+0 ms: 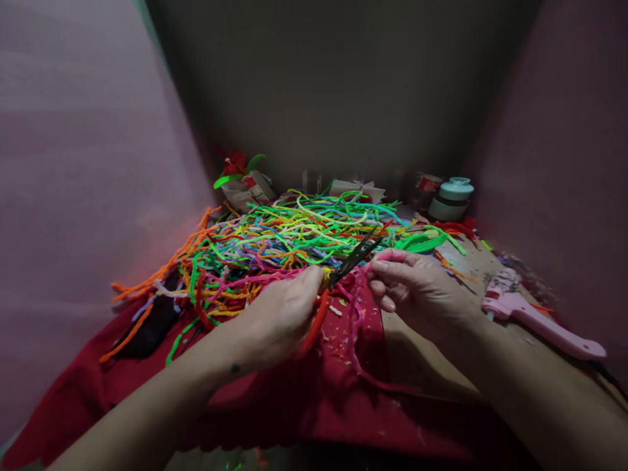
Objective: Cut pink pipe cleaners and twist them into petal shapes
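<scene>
My left hand [287,314] is closed around a pair of scissors [354,260], whose dark blades point up and to the right, slightly apart. Its fingers are partly hidden behind the back of the hand. A red-orange strip [316,320] shows just below that hand; I cannot tell if it is the scissors' handle or a stem. To the right of the blades, my right hand [405,281] pinches a pink pipe cleaner [355,327] between thumb and forefinger. The pipe cleaner hangs in a loose curve towards the table's front. Behind both hands spreads a tangled heap of colourful pipe cleaners [294,229].
On the right lies a pink glue gun [540,317]. At the back stand a pale teal bottle [451,198] and a red flower [234,162] with green leaves. A dark red cloth [275,399] with coloured scraps covers the front. Pinkish walls [88,163] rise on both sides.
</scene>
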Tool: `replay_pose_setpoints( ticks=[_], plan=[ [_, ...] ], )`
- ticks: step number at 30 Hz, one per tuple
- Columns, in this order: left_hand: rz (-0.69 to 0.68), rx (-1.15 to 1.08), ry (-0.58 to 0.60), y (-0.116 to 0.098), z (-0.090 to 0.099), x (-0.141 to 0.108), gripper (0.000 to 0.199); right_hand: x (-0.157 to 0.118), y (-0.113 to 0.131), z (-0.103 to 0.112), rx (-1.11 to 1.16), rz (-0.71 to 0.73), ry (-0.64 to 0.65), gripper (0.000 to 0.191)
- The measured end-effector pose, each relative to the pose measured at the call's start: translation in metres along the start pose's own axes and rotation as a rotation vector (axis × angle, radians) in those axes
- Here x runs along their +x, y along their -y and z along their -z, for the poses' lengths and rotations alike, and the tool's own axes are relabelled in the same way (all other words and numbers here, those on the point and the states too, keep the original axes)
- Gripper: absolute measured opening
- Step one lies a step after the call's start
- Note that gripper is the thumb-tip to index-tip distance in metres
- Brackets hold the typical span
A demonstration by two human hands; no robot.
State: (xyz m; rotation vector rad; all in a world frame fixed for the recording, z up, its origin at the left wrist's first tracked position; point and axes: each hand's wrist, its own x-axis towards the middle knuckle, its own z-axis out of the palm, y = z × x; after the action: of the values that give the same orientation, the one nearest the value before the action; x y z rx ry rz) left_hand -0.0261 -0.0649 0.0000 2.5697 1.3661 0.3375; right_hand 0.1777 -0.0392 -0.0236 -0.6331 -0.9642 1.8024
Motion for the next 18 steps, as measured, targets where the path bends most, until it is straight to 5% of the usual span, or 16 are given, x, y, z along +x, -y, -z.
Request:
replay_pose_setpoints(
  ticks=[7, 18],
  plan=[
    [0.035, 0.260, 0.216, 0.000, 0.006, -0.006, 0.015, 0.000, 0.001, 0.002, 0.098, -0.087, 0.085, 0.006],
    [-0.024, 0.329, 0.168, 0.003, 0.002, -0.013, 0.020, -0.003, 0.004, -0.002, 0.243, -0.300, 0.021, 0.007]
  ],
)
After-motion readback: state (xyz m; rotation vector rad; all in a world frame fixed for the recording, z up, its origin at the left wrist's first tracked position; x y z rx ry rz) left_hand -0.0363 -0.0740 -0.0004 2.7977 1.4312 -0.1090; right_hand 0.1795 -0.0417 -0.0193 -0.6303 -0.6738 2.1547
